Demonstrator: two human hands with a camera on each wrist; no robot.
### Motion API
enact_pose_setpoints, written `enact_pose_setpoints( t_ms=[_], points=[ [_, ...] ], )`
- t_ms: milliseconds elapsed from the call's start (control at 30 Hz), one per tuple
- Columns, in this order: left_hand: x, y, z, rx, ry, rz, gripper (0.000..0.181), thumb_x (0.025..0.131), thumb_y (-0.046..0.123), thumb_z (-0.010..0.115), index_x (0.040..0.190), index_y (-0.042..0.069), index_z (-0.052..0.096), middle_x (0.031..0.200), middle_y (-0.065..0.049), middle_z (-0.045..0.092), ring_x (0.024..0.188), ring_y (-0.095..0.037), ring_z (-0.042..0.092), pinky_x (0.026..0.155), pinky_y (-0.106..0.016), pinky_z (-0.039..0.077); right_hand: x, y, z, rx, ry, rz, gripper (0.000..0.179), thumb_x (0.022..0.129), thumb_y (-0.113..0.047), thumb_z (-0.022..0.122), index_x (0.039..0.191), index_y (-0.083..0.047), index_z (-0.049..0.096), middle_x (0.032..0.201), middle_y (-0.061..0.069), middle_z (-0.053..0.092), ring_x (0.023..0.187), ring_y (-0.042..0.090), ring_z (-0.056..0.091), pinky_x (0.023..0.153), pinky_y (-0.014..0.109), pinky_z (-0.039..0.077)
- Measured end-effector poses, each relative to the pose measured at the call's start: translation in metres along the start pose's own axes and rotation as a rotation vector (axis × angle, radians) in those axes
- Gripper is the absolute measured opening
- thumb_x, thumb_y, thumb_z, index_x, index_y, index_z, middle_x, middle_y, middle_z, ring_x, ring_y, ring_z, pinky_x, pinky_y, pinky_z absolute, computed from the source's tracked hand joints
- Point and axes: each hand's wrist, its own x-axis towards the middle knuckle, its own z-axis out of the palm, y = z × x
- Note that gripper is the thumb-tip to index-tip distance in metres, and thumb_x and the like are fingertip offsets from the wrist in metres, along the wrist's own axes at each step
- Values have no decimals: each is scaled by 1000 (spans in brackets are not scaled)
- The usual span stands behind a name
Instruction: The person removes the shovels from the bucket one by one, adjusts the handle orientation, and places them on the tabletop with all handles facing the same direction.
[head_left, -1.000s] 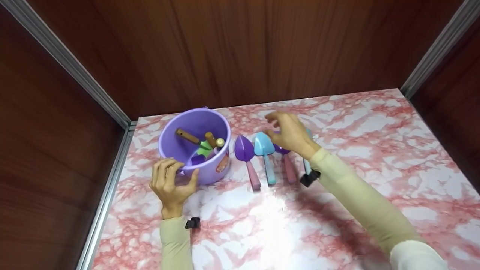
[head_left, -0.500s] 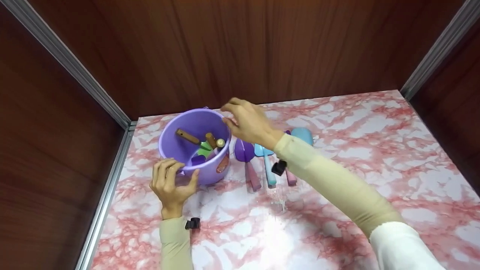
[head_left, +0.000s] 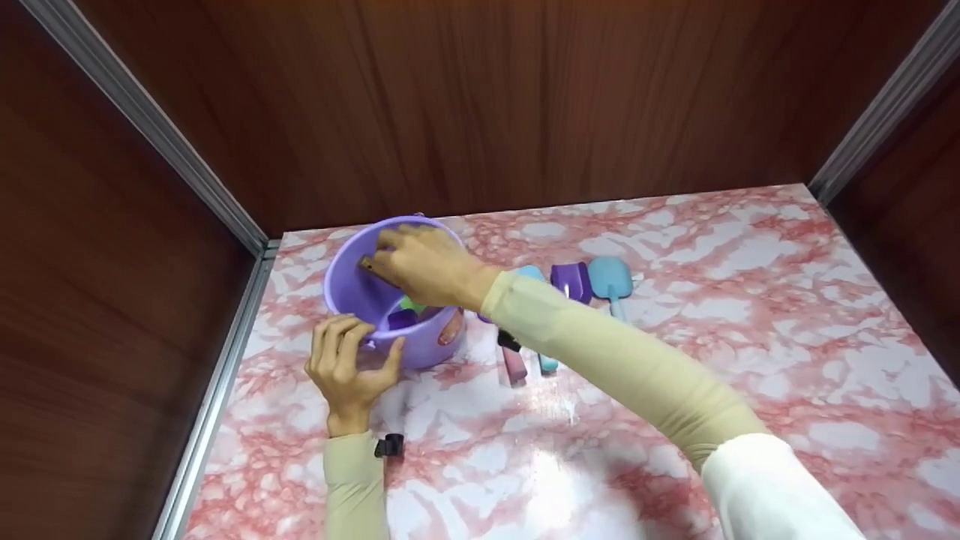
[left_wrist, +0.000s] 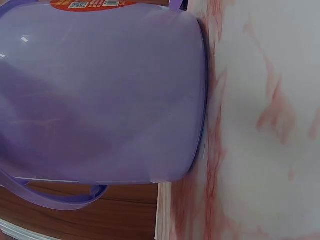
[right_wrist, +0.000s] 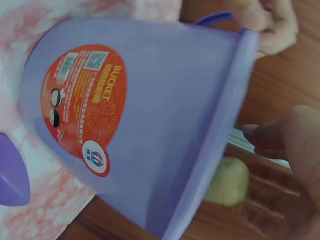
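Left hand: I have the left hand [head_left: 341,367] gripping the rim of the bucket [head_left: 424,349] at its seven o'clock, twelve being the top of the head view. I read the step as steadying the bucket for a reach into its mouth.
Bucket: It stands upright on the marbled tabletop [head_left: 750,300], left of centre in my head view. Plain lilac, smooth and glossy, with a red-orange sticker [right_wrist: 82,107] on the outer wall between four and five o'clock.
Bucket contents: A brown handle [head_left: 370,266] leans toward ten o'clock; a dark purple piece [head_left: 402,319] sits at six, with something green [head_left: 407,304] just above it. A pale rounded end [right_wrist: 227,182] pokes past the rim in the right wrist view.
Right hand: The right hand [head_left: 427,262] is over the mouth, blurred. I see nothing in it, but cannot tell whether its fingers have closed. My judgement: the next move calls for a clean pinch on one handle, clear of its neighbours, while the left side stays firm.
Loose tools: At the bucket's three to four o'clock lie a purple scoop [head_left: 570,281] and a blue-green shovel [head_left: 611,277]; the forearm hides others partly.
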Motion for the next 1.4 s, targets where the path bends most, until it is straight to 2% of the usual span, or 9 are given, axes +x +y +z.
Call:
enact_pose_setpoints(
  t_ms=[100, 300, 433, 567, 700, 900, 1100, 1233, 1400],
  points=[
    [0, -1, -2, 10, 5, -5, 46, 83, 50, 82, 79, 5, 71, 84, -13, 72, 82, -36, 68, 76, -43, 59, 11, -13, 7, -197, -91, -101, 34, 100, -27, 73, 133, -19, 74, 131, 4, 70, 115, 25, 66, 99, 39, 59],
    [-1, -2, -2, 21, -10, 4, 46, 84, 50, 82, 81, 5, 72, 85, -12, 72, 83, -34, 68, 76, -43, 59, 28, -31, 26, -511, -269, -288, 25, 102, -25, 66, 124, -29, 77, 139, -3, 64, 130, 19, 56, 111, 35, 49],
    [-2, -1, -1, 20, -9, 12, 45, 83, 49, 82, 81, 5, 73, 85, -12, 73, 82, -34, 68, 76, -43, 58, 36, -38, 37, -630, -367, -328, 29, 105, -26, 60, 128, -33, 75, 146, -6, 61, 140, 20, 49, 118, 37, 40],
    [-1, -1, -1, 27, -20, 12, 45, 84, 50, 81, 81, 6, 73, 85, -10, 73, 83, -33, 69, 75, -42, 59, 42, -41, 44, -712, -433, -309, 35, 109, -29, 49, 135, -37, 71, 151, -9, 59, 147, 19, 45, 124, 39, 33],
    [0, -2, 0, 33, -24, 18, 46, 84, 51, 82, 82, 7, 73, 86, -10, 73, 83, -32, 69, 74, -42, 59, 45, -41, 49, -749, -469, -277, 38, 111, -29, 44, 138, -39, 69, 153, -11, 59, 152, 20, 41, 127, 41, 26],
    [-1, -1, -1, 44, -25, 21, 45, 83, 52, 81, 83, 8, 73, 86, -9, 73, 83, -31, 69, 75, -42, 60, 48, -38, 59, -769, -496, -266, 37, 110, -32, 45, 137, -42, 69, 151, -13, 61, 148, 19, 42, 129, 43, 20],
    [-2, 0, -1, 46, -31, 18, 44, 83, 52, 81, 83, 8, 74, 86, -8, 73, 84, -31, 70, 75, -41, 61, 52, -34, 67, -800, -530, -230, 41, 111, -31, 41, 141, -43, 65, 159, -15, 52, 156, 21, 30, 129, 44, 15],
    [-1, 0, -2, 48, -38, 20, 43, 82, 51, 82, 83, 8, 74, 87, -8, 74, 85, -31, 70, 75, -41, 61, 55, -31, 71, -819, -584, -193, 41, 111, -33, 42, 145, -42, 63, 163, -14, 47, 158, 23, 25, 128, 45, 13],
    [0, -2, -2, 54, -36, 28, 43, 82, 51, 82, 83, 8, 73, 86, -8, 73, 85, -31, 70, 75, -42, 61, 59, -28, 74, -833, -634, -156, 41, 110, -33, 42, 145, -39, 63, 160, -12, 51, 154, 25, 31, 128, 48, 11]
  ],
)
